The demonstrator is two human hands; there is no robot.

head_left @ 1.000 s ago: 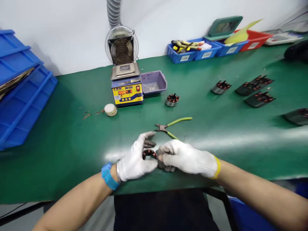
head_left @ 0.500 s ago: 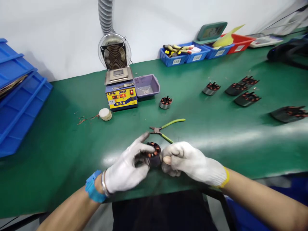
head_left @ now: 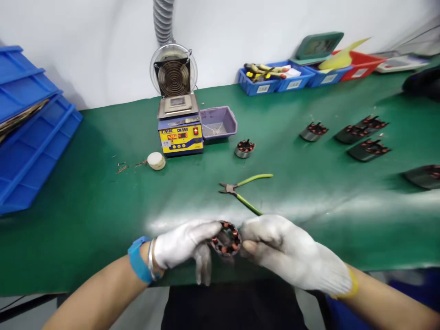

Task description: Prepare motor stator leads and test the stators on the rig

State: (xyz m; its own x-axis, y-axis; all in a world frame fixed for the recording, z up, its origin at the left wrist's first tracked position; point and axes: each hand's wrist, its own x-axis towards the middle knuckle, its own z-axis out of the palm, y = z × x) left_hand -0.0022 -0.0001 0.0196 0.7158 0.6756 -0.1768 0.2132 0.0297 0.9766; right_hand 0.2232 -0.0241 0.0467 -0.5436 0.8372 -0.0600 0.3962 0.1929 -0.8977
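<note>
A ring-shaped motor part with copper windings (head_left: 226, 239) is held over the front of the green table, its open face toward me. My gloved left hand (head_left: 188, 245) grips its left side between thumb and fingers. Against its right edge is my gloved right hand (head_left: 275, 243), fingers pinched together, the bare thumb tip showing; what the pinch holds is too small to make out. Green-handled cutters (head_left: 230, 188) lie spread just beyond the hands. A similar wound part (head_left: 244, 149) rests farther back.
A yellow-and-blue heated unit (head_left: 181, 139) stands at the back beside a purple tray (head_left: 220, 123). A round white block (head_left: 156, 161) and wire scraps lie left of it. Several wound parts sit right. Blue tool bins (head_left: 263, 88) line the wall; blue crates (head_left: 37, 137) are left.
The wound part has tipped so its ring opening faces me, and my left fingers have shifted around it. Both hands appear lower, and the view has moved slightly.
</note>
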